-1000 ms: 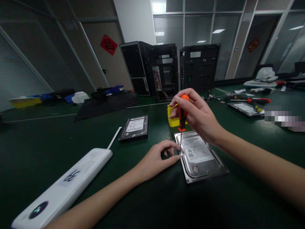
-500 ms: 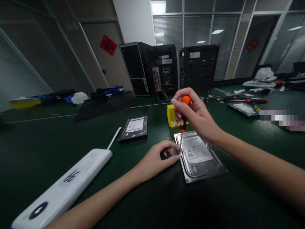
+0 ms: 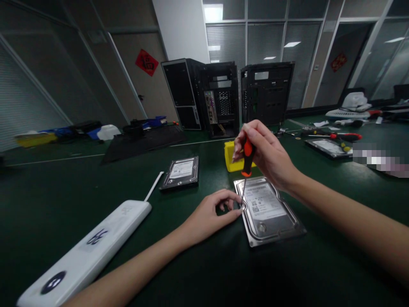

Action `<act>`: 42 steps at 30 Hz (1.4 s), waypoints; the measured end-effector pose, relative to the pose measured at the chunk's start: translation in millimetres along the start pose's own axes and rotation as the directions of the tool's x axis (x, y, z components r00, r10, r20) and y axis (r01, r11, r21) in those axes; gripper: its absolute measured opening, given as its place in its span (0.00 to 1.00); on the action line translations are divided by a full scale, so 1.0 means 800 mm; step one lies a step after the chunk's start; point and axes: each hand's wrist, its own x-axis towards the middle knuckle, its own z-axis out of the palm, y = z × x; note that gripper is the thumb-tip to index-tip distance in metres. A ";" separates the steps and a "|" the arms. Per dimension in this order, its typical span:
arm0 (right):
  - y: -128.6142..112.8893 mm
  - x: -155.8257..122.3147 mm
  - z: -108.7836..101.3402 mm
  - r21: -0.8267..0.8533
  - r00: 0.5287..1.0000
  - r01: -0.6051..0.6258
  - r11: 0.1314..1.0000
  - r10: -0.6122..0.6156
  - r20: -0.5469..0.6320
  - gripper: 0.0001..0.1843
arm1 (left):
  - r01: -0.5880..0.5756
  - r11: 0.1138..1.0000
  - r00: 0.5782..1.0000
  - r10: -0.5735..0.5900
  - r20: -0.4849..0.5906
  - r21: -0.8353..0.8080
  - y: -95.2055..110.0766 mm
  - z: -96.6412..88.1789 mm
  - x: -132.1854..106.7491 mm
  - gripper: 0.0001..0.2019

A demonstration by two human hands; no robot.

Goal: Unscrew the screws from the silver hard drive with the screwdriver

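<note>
A silver hard drive (image 3: 267,209) lies flat on the green table in front of me. My right hand (image 3: 266,154) is wrapped round the orange handle of a screwdriver (image 3: 247,160), held upright with its thin tip down on the drive's left edge. My left hand (image 3: 209,215) rests on the table beside that edge, thumb and forefinger pinched against the drive near the tip. What, if anything, sits between those fingers is too small to see.
A second hard drive (image 3: 180,171) lies to the left, a small yellow bin (image 3: 230,157) behind the screwdriver. A long white device (image 3: 86,253) lies at the near left. Two open computer cases (image 3: 220,94) stand at the back. Another drive and tools (image 3: 332,143) lie at the right.
My right hand's fingers have shifted round the screwdriver handle, now covering its orange top. The left hand and the drive have stayed in place.
</note>
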 end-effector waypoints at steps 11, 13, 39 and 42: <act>0.000 0.003 0.002 -0.077 1.000 0.029 0.997 -0.029 0.010 0.07 | 0.018 0.999 1.000 -0.017 -0.007 0.030 0.003 -0.005 0.002 0.12; 0.002 0.003 0.005 -0.090 1.000 0.017 0.996 -0.016 0.003 0.07 | 0.022 0.999 1.000 -0.022 -0.003 0.033 0.005 -0.006 0.002 0.12; 0.002 -0.002 0.015 0.032 0.998 -0.022 0.999 0.021 0.056 0.09 | 0.019 0.999 1.000 -0.018 -0.019 0.029 0.000 -0.004 0.002 0.13; 0.001 -0.003 0.017 -0.001 0.998 -0.017 1.000 0.017 0.053 0.09 | 0.018 0.999 1.000 -0.017 -0.019 0.030 0.000 -0.004 0.002 0.13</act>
